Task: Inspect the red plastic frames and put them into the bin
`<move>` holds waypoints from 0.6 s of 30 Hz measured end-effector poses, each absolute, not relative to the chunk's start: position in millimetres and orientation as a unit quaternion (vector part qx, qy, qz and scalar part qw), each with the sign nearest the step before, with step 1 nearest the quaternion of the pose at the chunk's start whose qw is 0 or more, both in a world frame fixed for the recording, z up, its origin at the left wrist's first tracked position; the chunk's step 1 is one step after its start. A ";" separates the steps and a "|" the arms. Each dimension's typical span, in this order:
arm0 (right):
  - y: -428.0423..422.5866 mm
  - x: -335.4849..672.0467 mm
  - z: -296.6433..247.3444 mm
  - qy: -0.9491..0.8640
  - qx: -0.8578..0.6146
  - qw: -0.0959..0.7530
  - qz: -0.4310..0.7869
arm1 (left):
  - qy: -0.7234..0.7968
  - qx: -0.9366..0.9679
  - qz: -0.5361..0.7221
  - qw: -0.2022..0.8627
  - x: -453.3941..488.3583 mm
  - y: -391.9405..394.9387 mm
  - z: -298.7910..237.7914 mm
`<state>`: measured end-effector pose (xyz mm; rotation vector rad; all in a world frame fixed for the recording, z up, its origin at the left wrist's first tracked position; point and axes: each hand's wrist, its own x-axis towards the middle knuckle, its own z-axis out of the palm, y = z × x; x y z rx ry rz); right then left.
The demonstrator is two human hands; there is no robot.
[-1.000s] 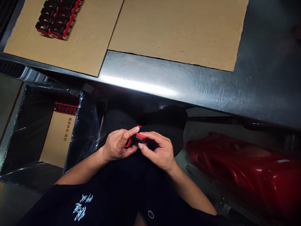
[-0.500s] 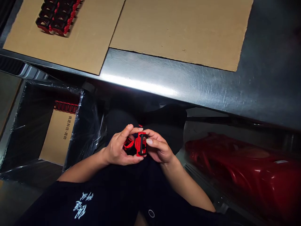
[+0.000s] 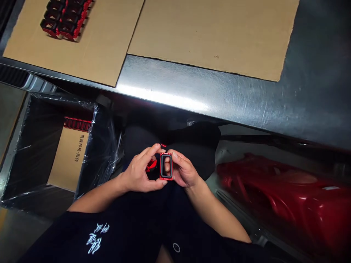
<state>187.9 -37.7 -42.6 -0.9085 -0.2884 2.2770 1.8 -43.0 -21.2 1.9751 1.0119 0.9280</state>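
Over my lap, a small red rectangular frame (image 3: 161, 167) with a black inner rim is held with its opening facing up toward me. The fingers and thumb of my left hand (image 3: 138, 171) grip its upper and lower ends. A second red and black piece (image 3: 151, 166) sits in the hollow of the same hand, partly hidden by it. My right hand (image 3: 185, 170) is closed on the frame's right side, thumb near the top corner. Some of its fingertips show through the opening.
On the metal table (image 3: 192, 86) lie a left cardboard sheet (image 3: 101, 54) and a right cardboard sheet (image 3: 216, 33). Rows of red and black parts (image 3: 67, 22) stand on the left one. A plastic-lined box (image 3: 33, 142) holds cardboard (image 3: 67, 159) and red parts (image 3: 78, 124). Red glossy material (image 3: 287, 197) lies right.
The red frame has turned between my hands, so its opening now faces me instead of its side. My right thumb has moved up along the frame. The left hand keeps its grip.
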 end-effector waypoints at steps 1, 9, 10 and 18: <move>-37.3 187.3 -42.1 -0.113 -0.352 0.334 0.867 | 0.391 0.773 0.350 0.357 2.1 -42.9 -20.3; -36.4 181.3 -35.1 -0.192 -0.431 0.354 0.807 | 0.432 0.770 0.274 0.383 5.6 -44.4 -18.3; -36.1 182.4 -34.3 -0.193 -0.431 0.357 0.806 | 0.434 0.763 0.280 0.389 5.0 -44.1 -18.9; -38.6 195.5 -26.6 -0.262 -0.406 0.373 0.792 | 0.432 0.721 0.339 0.423 0.0 -40.7 -25.5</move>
